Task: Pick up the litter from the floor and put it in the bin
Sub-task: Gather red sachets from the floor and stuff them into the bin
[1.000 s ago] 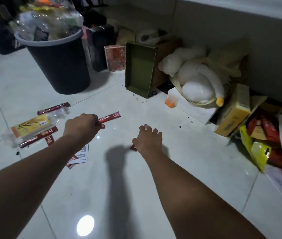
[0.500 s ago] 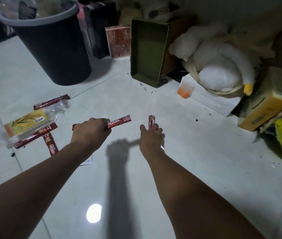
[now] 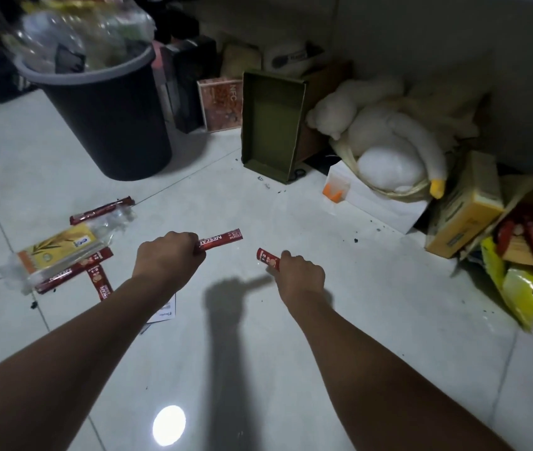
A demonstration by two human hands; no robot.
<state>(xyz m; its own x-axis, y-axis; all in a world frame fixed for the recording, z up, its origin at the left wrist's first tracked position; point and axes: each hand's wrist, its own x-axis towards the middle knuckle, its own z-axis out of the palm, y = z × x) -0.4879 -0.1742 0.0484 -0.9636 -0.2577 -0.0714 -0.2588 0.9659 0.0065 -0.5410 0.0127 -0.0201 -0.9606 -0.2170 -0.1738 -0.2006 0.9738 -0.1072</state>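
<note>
Left hand (image 3: 166,257): fist clamped on a red sachet (image 3: 223,239)
Right hand (image 3: 299,275): gripping a second sachet (image 3: 266,258)
Bin (image 3: 102,105): heaped full, far left

My left sachet (image 3: 221,240) is dark red with white lettering; my right sachet (image 3: 266,258) is a brighter red with white figures. The floor (image 3: 388,271) is pale grey-white tile crossed by thin grey grout lines. The bin (image 3: 109,125) is black with a grey rim. A packet (image 3: 60,250) is yellow with a green leaf print under clear wrap. The tray (image 3: 271,125) is olive green, the plush (image 3: 388,148) white with a yellow beak, the box (image 3: 463,209) yellow.
</note>
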